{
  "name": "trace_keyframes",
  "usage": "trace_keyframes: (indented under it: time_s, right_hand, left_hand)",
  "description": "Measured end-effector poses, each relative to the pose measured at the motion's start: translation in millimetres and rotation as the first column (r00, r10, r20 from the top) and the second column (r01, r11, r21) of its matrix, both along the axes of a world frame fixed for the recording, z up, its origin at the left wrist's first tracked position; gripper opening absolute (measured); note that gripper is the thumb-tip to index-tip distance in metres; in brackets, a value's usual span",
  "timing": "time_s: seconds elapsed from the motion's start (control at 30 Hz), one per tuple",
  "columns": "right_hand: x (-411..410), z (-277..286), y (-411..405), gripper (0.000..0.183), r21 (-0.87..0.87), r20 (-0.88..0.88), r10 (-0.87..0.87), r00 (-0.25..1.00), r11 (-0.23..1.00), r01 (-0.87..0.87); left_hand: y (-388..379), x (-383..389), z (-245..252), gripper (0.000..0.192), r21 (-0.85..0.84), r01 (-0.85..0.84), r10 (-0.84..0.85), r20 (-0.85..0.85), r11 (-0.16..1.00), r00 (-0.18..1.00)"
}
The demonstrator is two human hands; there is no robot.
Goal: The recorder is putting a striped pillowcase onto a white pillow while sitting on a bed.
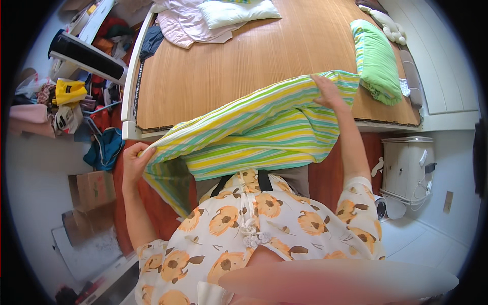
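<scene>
A cloth with green, yellow, teal and white stripes (251,152) stretches across the front of my body, partly over the near edge of a bed. My left hand (137,160) pinches one end of it, off the bed's near left corner. From there a loose part hangs down towards the floor. Farther out and to the right, my right hand (328,92) grips the cloth near its other end, above the bed mat (244,80). Folds run between both hands, and the lower edge drapes in front of my waist.
A green rolled quilt (377,63) lies at the bed's right side, near a white plush toy (387,24). A white pillow (240,13) and pale pink bedding (190,23) are at the far side. Left stand bags, a cardboard box (93,190) and a black-and-white tower appliance (87,55); right, a small cabinet (406,167).
</scene>
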State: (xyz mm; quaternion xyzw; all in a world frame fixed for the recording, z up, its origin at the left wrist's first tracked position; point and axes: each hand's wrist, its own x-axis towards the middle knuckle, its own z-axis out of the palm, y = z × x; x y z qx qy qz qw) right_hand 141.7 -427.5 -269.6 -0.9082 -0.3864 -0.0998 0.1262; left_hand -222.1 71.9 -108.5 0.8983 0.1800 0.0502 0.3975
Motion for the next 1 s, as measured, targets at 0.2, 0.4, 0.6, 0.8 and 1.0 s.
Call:
trace_keyframes:
  time_s: [0.2,0.4,0.6,0.8,1.0]
  right_hand:
    - [-2.2,-9.8,22.3,0.035,-0.236,-0.272,-0.271,0.924,0.949,0.208]
    - [-20.9,49.6,-46.2,0.023,-0.041,-0.035,-0.173,0.984,0.984,0.172]
    - [-92.8,198.6,-74.2,0.035,-0.057,0.29,-0.257,0.922,0.957,0.285]
    - [-171.7,285.2,-89.8,0.033,0.296,0.585,-0.411,0.699,0.911,0.287]
    - [-193.4,265.2,-98.6,0.03,0.284,0.394,-0.472,0.788,0.878,0.384]
  left_hand:
    - [-5.2,-26.9,-36.6,0.034,-0.098,0.094,-0.103,-0.085,0.991,0.991]
    - [-30.4,-39.6,-80.1,0.046,0.489,0.161,-0.086,-0.173,0.857,0.981]
    - [-16.4,-11.5,-39.1,0.018,0.567,-0.009,-0.045,0.082,0.824,0.996]
    - [10.8,-0.4,-74.8,0.034,0.286,-0.267,0.118,0.448,0.92,0.886]
    - [23.2,-50.7,-130.2,0.012,0.236,-0.313,0.256,0.243,0.92,0.936]
